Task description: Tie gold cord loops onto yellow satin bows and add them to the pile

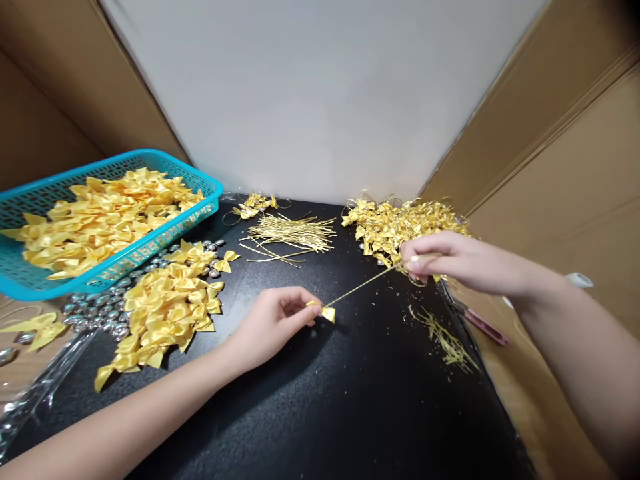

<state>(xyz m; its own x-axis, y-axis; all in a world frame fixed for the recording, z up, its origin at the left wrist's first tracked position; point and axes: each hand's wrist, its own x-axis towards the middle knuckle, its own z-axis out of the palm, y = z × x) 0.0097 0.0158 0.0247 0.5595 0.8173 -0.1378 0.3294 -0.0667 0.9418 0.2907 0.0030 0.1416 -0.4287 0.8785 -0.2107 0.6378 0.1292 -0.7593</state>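
Over the middle of the black table, my left hand pinches a small yellow ribbon bow between thumb and fingers. A gold cord runs taut from the bow up to my right hand, whose closed fingers grip its far end. Part of the bow is hidden behind my left fingertips. Just beyond my right hand lies a heap of yellow bows with gold cord loops. Left of my left hand is a pile of yellow bows without visible loops.
A blue plastic basket full of yellow bows stands at the left. Silver beads lie before it. Cut gold cords are at the back, near a few looped bows. Cord scraps and pink-handled scissors are at the right edge.
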